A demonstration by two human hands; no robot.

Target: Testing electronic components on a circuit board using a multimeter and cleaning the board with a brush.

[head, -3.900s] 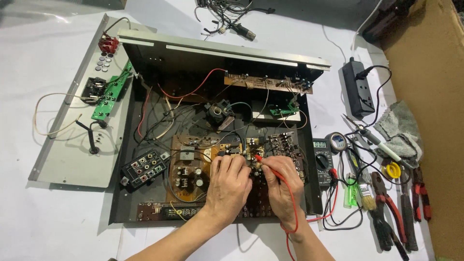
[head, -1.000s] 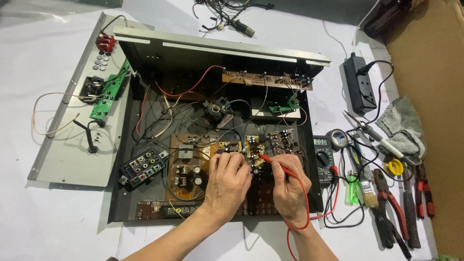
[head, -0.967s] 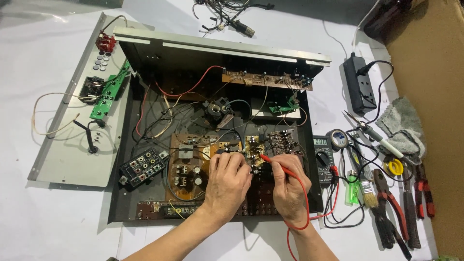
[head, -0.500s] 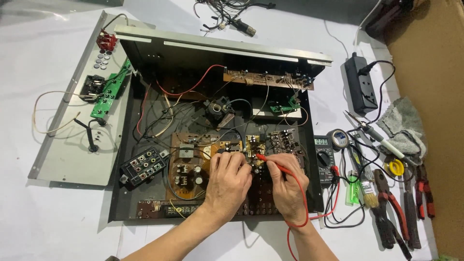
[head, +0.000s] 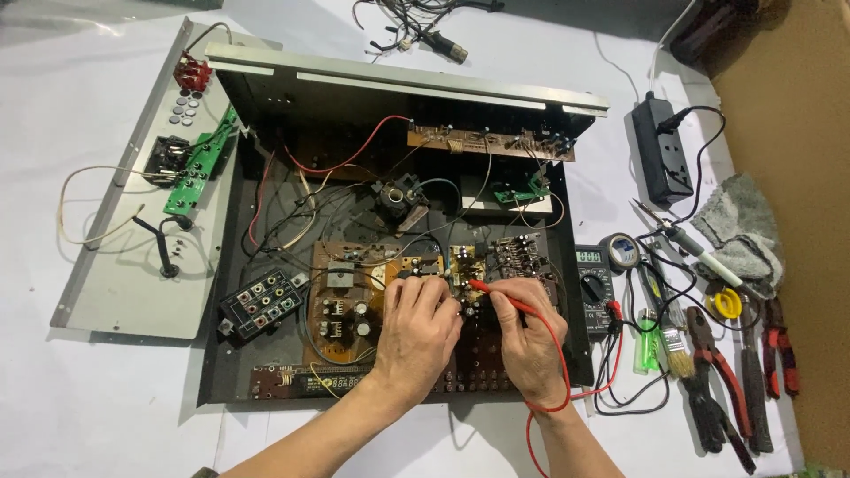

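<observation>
**Inspector:** State the step in hand.

**Assistant:** Probing, by my judgement. The right hand [head: 531, 341] holds a slim red test probe with a red lead [head: 505, 299], fingers closed around its shaft, tip laid on the brown printed circuit board [head: 390, 283] inside the open black metal chassis [head: 266, 354]. The lead loops back to the small black multimeter with a grey display [head: 595, 281] just beside the chassis.

**Inspector:** And the left hand?

**Assistant:** The left hand [head: 421, 332] rests on the same board, fingers curled together and pressed down near the probe tip. Whether it pinches a second probe, I cannot tell; the knuckles hide it.

**Inspector:** What does the next move call for?

**Assistant:** A steady tip on one solder point without bridging its neighbours, and a look across at the meter
</observation>
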